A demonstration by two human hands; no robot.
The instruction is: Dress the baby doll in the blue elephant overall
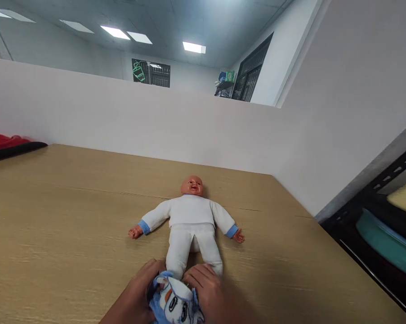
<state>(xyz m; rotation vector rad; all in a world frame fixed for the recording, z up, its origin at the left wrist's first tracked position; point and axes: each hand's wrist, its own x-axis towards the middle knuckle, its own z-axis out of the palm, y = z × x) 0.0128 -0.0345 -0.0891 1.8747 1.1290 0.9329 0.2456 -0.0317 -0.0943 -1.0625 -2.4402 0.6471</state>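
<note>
A baby doll [190, 216] in a white suit with blue cuffs lies on its back on the wooden table [71, 211], arms spread, head pointing away from me. At its feet, my left hand [137, 294] and my right hand [207, 292] both grip a small blue and white sock with cartoon eyes [172, 301]. The sock sits at the end of the doll's left-side leg, and the foot there is hidden by it. The other leg ends beside my right fingers.
A white partition wall [122, 117] runs along the table's far edge and right side. A red and black object [7, 145] lies at the far left. A black shelf rack [385, 225] with teal and yellow items stands to the right.
</note>
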